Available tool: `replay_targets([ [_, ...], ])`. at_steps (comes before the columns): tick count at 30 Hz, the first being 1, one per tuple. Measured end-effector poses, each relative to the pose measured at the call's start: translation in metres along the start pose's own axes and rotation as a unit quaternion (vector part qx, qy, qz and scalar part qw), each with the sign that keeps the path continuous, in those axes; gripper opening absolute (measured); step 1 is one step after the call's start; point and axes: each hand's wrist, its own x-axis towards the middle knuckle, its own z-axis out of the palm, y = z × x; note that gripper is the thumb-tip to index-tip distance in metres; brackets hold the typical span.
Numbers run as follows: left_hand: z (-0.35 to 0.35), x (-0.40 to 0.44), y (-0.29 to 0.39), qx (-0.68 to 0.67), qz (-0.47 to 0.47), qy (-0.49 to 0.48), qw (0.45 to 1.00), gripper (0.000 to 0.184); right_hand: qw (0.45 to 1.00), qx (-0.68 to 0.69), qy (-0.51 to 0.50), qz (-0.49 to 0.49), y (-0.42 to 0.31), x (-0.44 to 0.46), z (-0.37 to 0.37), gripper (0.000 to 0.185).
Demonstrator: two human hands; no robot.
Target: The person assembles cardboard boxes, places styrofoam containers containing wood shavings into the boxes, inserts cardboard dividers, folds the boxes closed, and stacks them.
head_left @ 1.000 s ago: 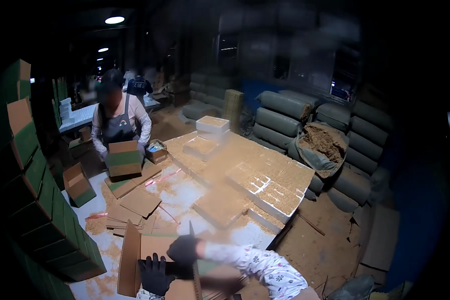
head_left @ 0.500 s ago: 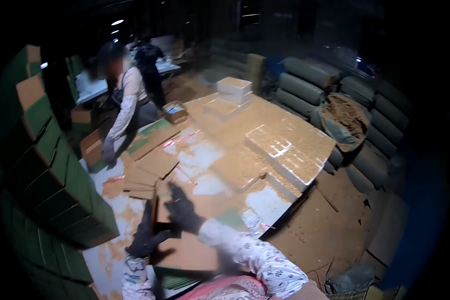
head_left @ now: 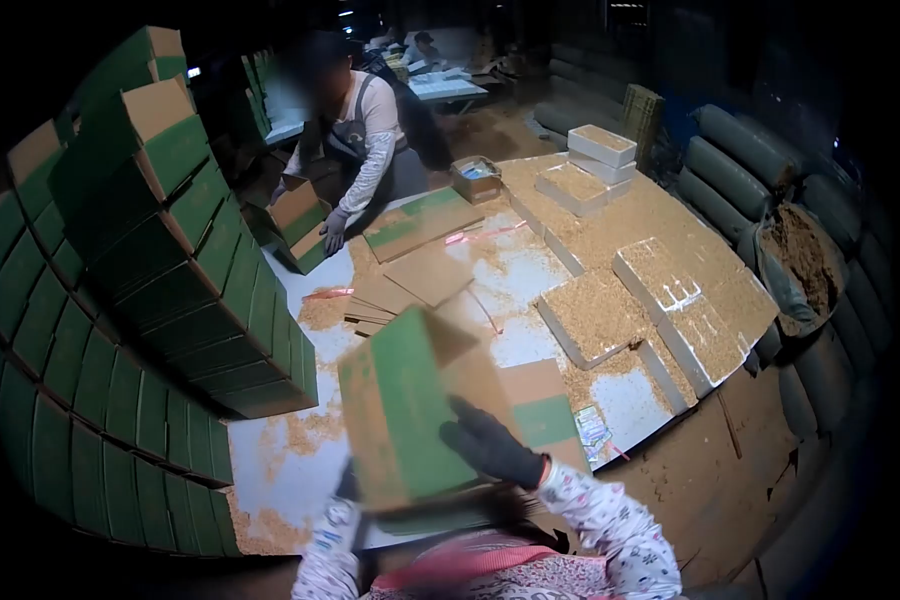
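Observation:
A brown cardboard box with a broad green stripe stands tilted in front of me, its inner side in shadow. My right hand, in a dark glove, holds the box at its right side, fingers stretched along the board. Most of my left hand is hidden behind the box's lower left corner, so its fingers do not show. Flat cardboard with a green band lies under and to the right of the box. Beyond it are loose brown cardboard pieces on the white table.
Stacked green-and-brown boxes rise on the left. Across the table a person handles another open box. Sawdust-like material fills white-edged trays at right. Full sacks are piled beyond the table's right edge.
The cardboard between my hands has turned and opened into a box showing its green-striped face. My right hand has moved to the box's right side. The view has swung left.

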Motion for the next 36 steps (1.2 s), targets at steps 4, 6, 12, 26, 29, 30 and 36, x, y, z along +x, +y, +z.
replay_targets([
  [4, 0.109, -0.027, 0.041, 0.182, 0.021, -0.327, 0.927, 0.037, 0.837, -0.427, -0.334, -0.074, 0.023, 0.011, -0.044, 0.031],
  [6, 0.094, -0.048, 0.079, 0.175, 0.22, -0.054, 0.958, 0.039, 0.807, -0.462, -0.362, -0.057, 0.035, -0.003, -0.054, 0.027],
  [12, 0.009, 0.039, 0.098, 0.397, 0.281, 0.285, 0.826, 0.036, 0.962, -0.22, 0.007, -0.162, 0.04, -0.003, -0.086, 0.022],
  [26, 0.027, 0.034, 0.121, 0.374, 0.181, 0.279, 0.865, 0.026, 0.711, 0.231, 0.546, 0.378, 0.368, 0.058, -0.239, 0.019],
  [29, 0.025, 0.034, 0.119, 0.358, 0.172, 0.29, 0.871, 0.027, 0.627, 0.467, 0.53, 0.328, 0.37, 0.05, -0.245, 0.029],
  [30, 0.022, 0.036, 0.114, 0.353, 0.176, 0.283, 0.874, 0.028, 0.641, 0.533, 0.476, 0.281, 0.373, 0.046, -0.243, 0.02],
  [36, -0.017, 0.042, 0.084, 0.496, 0.26, 0.185, 0.807, 0.038, 0.783, 0.112, 0.588, 0.17, 0.373, 0.056, -0.225, 0.084],
])
